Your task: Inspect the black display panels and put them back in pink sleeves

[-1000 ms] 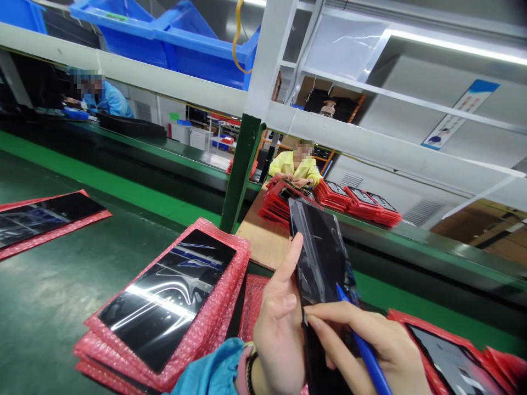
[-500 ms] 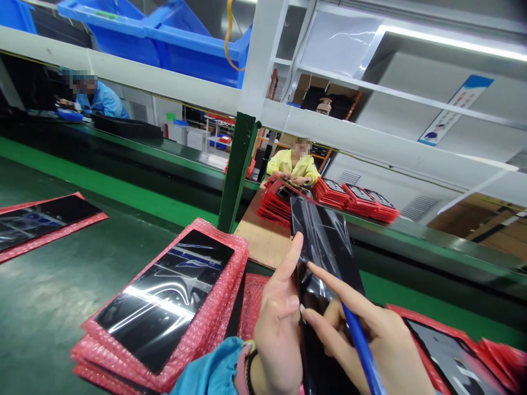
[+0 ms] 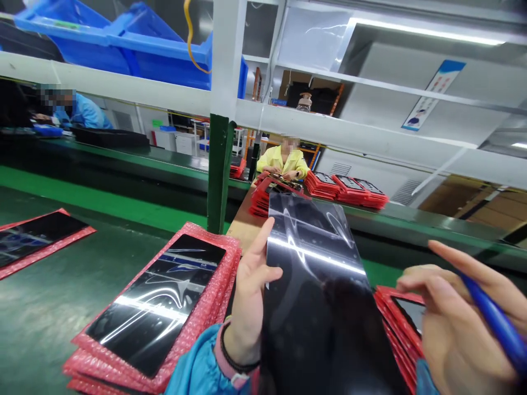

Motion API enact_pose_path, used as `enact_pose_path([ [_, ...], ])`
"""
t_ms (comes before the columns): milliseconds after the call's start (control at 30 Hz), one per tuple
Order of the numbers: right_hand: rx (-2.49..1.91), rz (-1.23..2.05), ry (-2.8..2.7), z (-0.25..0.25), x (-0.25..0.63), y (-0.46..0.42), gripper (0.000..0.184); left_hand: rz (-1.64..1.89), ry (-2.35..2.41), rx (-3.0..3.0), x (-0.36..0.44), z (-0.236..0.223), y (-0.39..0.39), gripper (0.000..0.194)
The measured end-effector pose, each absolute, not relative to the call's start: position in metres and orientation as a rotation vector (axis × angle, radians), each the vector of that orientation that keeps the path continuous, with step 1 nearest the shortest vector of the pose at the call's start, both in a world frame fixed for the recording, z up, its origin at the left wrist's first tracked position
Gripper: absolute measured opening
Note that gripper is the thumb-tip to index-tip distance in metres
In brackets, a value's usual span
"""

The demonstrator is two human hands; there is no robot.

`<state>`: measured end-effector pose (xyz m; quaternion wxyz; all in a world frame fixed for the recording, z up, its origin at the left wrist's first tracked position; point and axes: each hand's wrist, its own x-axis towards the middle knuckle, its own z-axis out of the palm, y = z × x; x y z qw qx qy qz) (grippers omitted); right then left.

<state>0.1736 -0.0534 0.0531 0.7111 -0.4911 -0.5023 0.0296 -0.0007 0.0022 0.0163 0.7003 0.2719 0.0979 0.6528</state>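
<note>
**Glossy black panel held up above the green bench**

The left hand (image 3: 250,296) grips the edge of a long black glass panel (image 3: 317,312), its glossy face streaked with reflected ceiling light. The right hand (image 3: 461,323) is just beside the panel, curled around a blue pen (image 3: 496,321) with the forefinger extended. Below, a stack of panels in pink bubble wrap (image 3: 156,312) lies on the green bench (image 3: 37,318), with another red-wrapped stack (image 3: 397,323) at right. Farther off, a co-worker in a yellow smock (image 3: 284,162) sits beyond red stacks (image 3: 333,186), beneath white shelving (image 3: 226,66) carrying blue bins (image 3: 115,49).
</note>
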Motion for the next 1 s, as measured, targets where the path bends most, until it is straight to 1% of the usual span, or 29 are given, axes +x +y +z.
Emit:
enact_pose_path([
  [100, -0.963, 0.262, -0.933, 0.04, 0.18, -0.049, 0.044, 1.436, 0.281, 0.642, -0.007, 0.018, 0.012, 0.068],
  [200, -0.977, 0.625, -0.864, 0.025, 0.181, -0.046, 0.051, 1.419, 0.362, 0.677, -0.01, 0.014, 0.024, 0.067],
  [267, -0.978, 0.93, -0.816, 0.017, 0.181, -0.047, 0.051, 1.41, 0.375, 0.69, -0.011, 0.01, 0.032, 0.066],
  [333, -0.916, 1.189, -0.786, 0.013, 0.181, -0.051, 0.047, 1.386, 0.375, 0.695, -0.012, 0.006, 0.039, 0.068],
  [433, -0.762, 1.413, -0.796, 0.012, 0.179, -0.062, 0.043, 1.38, 0.384, 0.685, -0.011, 0.001, 0.047, 0.069],
  [567, -0.616, 1.519, -0.886, 0.015, 0.175, -0.07, 0.06, 1.36, 0.359, 0.689, -0.009, -0.006, 0.061, 0.066],
  [733, -0.523, 1.51, -0.97, 0.014, 0.174, -0.066, 0.074, 1.346, 0.343, 0.747, -0.007, -0.013, 0.077, 0.058],
  [933, -0.511, 1.532, -1.022, 0.01, 0.178, -0.065, 0.078, 1.38, 0.378, 0.694, -0.001, -0.008, 0.069, 0.06],
  [1000, -0.501, 1.531, -1.026, 0.006, 0.178, -0.066, 0.083, 1.378, 0.37, 0.67, 0.001, -0.003, 0.063, 0.061],
])
